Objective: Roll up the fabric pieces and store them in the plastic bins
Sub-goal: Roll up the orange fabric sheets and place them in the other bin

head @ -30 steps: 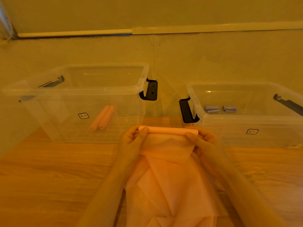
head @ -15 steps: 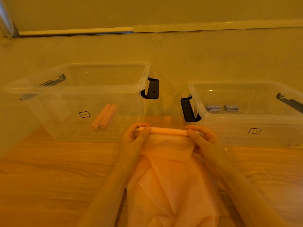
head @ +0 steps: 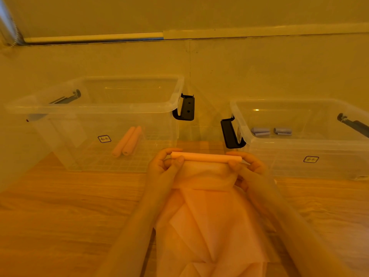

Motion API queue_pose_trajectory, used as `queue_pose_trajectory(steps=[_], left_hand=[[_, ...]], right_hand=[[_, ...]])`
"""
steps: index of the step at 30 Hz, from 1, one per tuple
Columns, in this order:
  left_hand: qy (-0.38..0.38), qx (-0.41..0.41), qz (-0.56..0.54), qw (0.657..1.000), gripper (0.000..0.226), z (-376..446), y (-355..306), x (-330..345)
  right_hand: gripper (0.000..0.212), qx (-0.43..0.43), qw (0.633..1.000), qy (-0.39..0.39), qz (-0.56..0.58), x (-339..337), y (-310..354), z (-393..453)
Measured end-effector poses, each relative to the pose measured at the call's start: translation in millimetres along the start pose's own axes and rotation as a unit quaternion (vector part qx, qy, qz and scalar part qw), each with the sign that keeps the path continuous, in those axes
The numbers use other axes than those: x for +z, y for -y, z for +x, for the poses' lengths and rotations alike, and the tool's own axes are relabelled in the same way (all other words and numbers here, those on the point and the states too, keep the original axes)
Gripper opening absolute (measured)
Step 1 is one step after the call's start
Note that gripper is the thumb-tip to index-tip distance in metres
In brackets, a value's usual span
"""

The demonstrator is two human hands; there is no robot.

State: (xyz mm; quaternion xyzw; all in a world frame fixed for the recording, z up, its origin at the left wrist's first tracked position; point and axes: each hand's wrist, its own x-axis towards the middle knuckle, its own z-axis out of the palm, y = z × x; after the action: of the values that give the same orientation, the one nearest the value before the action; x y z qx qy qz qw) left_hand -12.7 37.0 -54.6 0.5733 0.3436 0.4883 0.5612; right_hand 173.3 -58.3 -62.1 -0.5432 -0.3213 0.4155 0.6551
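Left bin (head: 60, 108): two pink rolls (head: 127, 141). Left hand (head: 162, 166), pink fabric (head: 205, 157) (half rolled, above the desk (head: 60, 206)), right hand (head: 249, 166): both pinching roll ends. Right bin (head: 299, 148): grey rolls (head: 271, 131). Step: rolling; next, finish winding the loose tail.

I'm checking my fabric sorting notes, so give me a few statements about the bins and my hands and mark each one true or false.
1. Both hands, left hand and right hand, hold the pink fabric roll. True.
2. The left bin holds two pink rolls. True.
3. The right bin holds pink rolls. False: it holds two grey-blue rolls.
4. The pink fabric is fully rolled. False: loose fabric still trails toward the person.
5. Both bins have lids on. False: both are open.
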Motion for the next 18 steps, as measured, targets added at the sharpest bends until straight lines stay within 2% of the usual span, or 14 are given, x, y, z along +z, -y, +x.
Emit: queue_pose_trajectory(steps=[4,8,11,18], left_hand=[[0.005,0.002,0.02,1.0,0.01,0.1,-0.6,-1.1],[-0.01,0.011,0.026,1.0,0.005,-0.7,-2.1,0.3],[-0.017,0.011,0.026,0.999,0.006,-0.2,-2.4,0.3],[-0.013,0.015,0.029,0.999,0.016,0.3,-3.6,0.6]], right_hand=[[0.028,-0.012,1.0,-0.018,-0.002,-0.3,1.0,0.4],[0.031,-0.023,1.0,-0.015,-0.008,-0.4,0.1,1.6],[0.037,-0.015,1.0,0.005,0.003,-0.9,1.5,1.8],[0.034,-0.015,1.0,0.02,0.014,-1.4,0.8,0.0]])
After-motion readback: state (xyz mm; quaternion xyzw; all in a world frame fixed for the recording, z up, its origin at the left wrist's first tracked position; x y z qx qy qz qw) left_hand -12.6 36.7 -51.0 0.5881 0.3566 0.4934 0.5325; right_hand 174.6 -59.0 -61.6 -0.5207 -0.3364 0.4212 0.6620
